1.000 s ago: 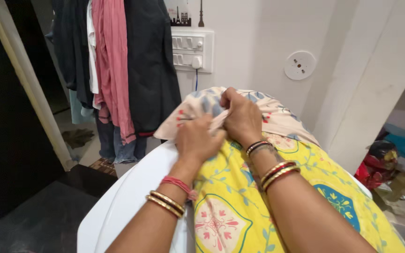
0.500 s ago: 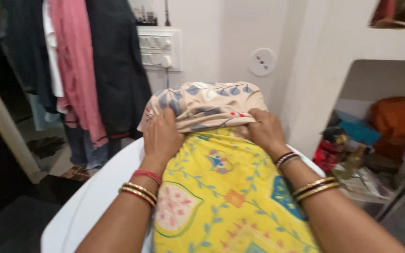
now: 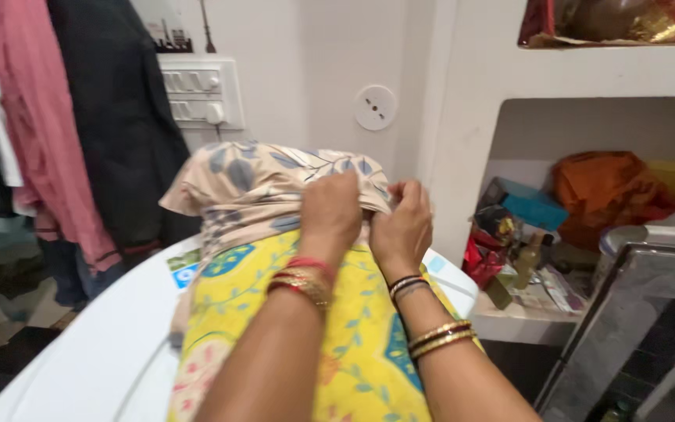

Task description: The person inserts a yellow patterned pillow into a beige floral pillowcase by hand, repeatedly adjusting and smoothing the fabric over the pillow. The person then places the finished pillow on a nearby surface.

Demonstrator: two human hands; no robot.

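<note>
Both hands are now bunched together near the right edge of the beige leaf-print cover (image 3: 275,184), where half a second ago they were gripping it at opposite sides. Left hand (image 3: 330,212) is pinching the cover's hem, fingers clenched on the cloth; right hand (image 3: 404,227) is touching it just beside, fingers curled and grasping the same hem. Cover is sitting over the far end of the yellow floral pillow (image 3: 337,344), which is lying along the white appliance top (image 3: 95,344). Dark and pink clothes (image 3: 56,125) are hanging at left; a cluttered wall shelf (image 3: 525,312) is showing at right.
</note>
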